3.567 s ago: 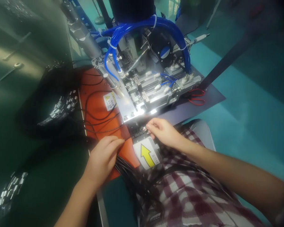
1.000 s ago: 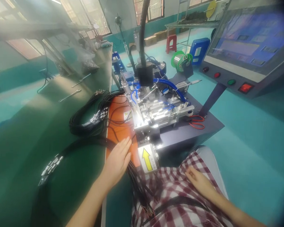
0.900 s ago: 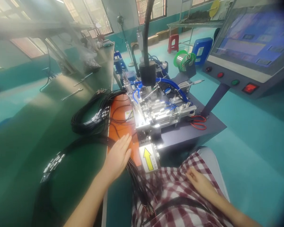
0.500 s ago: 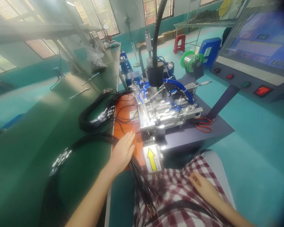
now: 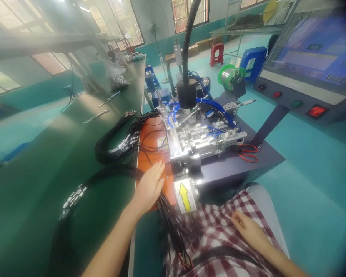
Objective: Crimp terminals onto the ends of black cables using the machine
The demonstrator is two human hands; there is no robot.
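Note:
My left hand [image 5: 150,184] lies palm down over a bundle of black cables [image 5: 167,215] on the orange plate [image 5: 150,154], its fingers stretched out flat. From beneath the palm the cables run down to my lap, where bare wire ends show. My right hand [image 5: 243,225] rests on the checked cloth [image 5: 219,234] over my lap, fingers curled in and nothing visible between them. Just right of my left hand is a metal block bearing a yellow arrow label [image 5: 185,196]. Beyond it stands a bench machine [image 5: 202,138] with metal slides and blue air tubes.
On the green table [image 5: 37,169] lie another coil of black cables [image 5: 109,148] with silvery ends, wrenches [image 5: 96,116] and a bag of small parts [image 5: 118,81]. A control screen [image 5: 311,57] with buttons stands at right. Red-handled pliers or scissors [image 5: 249,154] lie on the machine base.
The view has shifted very slightly. Both hands stay in the same places, and the cables lie as before.

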